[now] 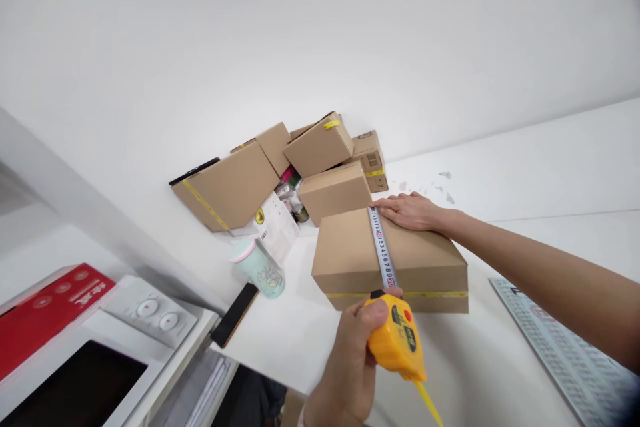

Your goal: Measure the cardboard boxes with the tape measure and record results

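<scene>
A flat cardboard box with yellow tape along its seam lies on the white table. My left hand is closed round a yellow tape measure at the box's near edge. Its blade runs across the top of the box to the far edge. My right hand reaches in from the right. It lies flat on the far part of the box top, fingers stretched out, with the fingertips at the blade's end.
Several cardboard boxes are piled against the white wall behind. A pale green cup with a pink lid lies beside a black phone at the table's edge. A printed sheet is at the right. A white and red machine stands at the lower left.
</scene>
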Demonstrator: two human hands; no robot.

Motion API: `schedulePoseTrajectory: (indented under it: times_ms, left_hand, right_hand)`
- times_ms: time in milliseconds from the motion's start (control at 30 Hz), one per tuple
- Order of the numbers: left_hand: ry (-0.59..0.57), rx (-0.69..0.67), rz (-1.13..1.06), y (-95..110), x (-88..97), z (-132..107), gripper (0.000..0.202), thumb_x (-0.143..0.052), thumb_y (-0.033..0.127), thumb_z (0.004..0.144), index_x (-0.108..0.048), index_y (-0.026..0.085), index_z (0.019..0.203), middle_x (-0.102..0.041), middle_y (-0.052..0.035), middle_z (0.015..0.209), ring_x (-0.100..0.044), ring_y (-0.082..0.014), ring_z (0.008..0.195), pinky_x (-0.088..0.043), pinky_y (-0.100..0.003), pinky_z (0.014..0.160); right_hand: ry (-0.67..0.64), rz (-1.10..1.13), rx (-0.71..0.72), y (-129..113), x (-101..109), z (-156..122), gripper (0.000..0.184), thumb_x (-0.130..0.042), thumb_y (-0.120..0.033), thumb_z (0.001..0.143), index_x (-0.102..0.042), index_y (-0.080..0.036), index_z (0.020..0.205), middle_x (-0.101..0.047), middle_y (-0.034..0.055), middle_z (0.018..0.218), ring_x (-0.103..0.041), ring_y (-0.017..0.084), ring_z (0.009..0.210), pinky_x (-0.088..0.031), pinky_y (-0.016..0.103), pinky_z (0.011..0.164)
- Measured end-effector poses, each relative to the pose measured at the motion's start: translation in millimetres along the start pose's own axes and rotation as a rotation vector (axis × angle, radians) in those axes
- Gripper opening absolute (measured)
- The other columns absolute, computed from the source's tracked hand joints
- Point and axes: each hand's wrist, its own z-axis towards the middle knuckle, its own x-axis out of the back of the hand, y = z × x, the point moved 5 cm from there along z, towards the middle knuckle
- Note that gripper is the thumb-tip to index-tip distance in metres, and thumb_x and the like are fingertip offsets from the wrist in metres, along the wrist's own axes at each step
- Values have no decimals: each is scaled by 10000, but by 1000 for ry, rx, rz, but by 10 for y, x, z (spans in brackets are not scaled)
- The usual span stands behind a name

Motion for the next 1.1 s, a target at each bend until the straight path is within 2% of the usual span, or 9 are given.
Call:
schedulePoseTrajectory:
  times_ms: [133,233,367,467,667,767,867,1000,1100]
  left_hand:
    - [-15,-19,6,-23,-1,4,627,-849,539,637,-776,118,1095,-695,-126,972,-620,-262,918,-495,-328,788]
    - [-81,-91,41,25,109,-37,647,-858,527,641,-761,126,1139,-696,-116,937,-636,-250,849,-498,-338,766]
    - [33,-413,178,241,543,-64,753,-877,559,608,-718,180,1239,-702,-133,1109,-654,-322,959,-525,-377,794]
    - [169,-606,226,363,903,17,731,-877,537,609,-722,192,1234,-693,-135,1233,-620,-383,1140,-517,-404,917]
    - [112,-563,75,355,1208,314,667,-850,587,628,-767,179,1150,-744,-140,1175,-671,-330,1073,-546,-369,886]
    - [78,-566,52,530,1198,353,644,-822,618,645,-774,196,1129,-741,-130,1194,-667,-334,1097,-557,-389,901]
    - [29,-601,33,833,1069,361,672,-781,646,661,-759,215,1175,-732,-118,1218,-658,-352,1121,-561,-431,923]
    - [20,-611,170,1037,744,314,706,-823,578,644,-730,200,1233,-741,-119,1160,-670,-354,1068,-571,-411,866]
    - [47,-624,313,843,498,168,755,-874,547,619,-706,218,1278,-726,-108,1153,-650,-362,1074,-547,-401,878]
  right_hand:
    - [41,45,14,-57,55,-28,574,-270,-460,990,-564,-296,1455,-658,106,1380,-614,366,1198,-400,594,1016]
    - [330,199,-28,-52,281,-179,549,-280,-459,993,-625,-253,1366,-658,117,1373,-575,352,1242,-404,550,1049]
    - [649,557,-404,247,414,-708,504,-350,-495,964,-640,-211,1262,-693,140,1279,-625,334,1156,-463,486,1005]
    - [490,747,-558,386,170,-1154,562,-359,-638,951,-630,-241,1242,-740,133,1099,-684,325,988,-528,451,883]
    - [233,720,-335,171,-251,-1714,648,-422,-698,926,-412,-435,1518,-729,48,1054,-694,295,930,-543,441,854]
    - [274,606,-273,62,-62,-1702,665,-496,-707,892,-475,-393,1477,-680,33,871,-674,276,799,-541,405,723]
    - [350,528,-374,105,282,-1535,616,-482,-749,874,-603,-337,1316,-631,21,739,-647,267,719,-506,379,630]
    - [409,436,-399,198,566,-1170,556,-469,-750,864,-702,-281,1050,-696,86,947,-663,307,912,-532,446,782]
    - [540,423,-301,219,636,-940,477,-500,-659,866,-693,-237,974,-671,137,1194,-604,337,1149,-496,472,961]
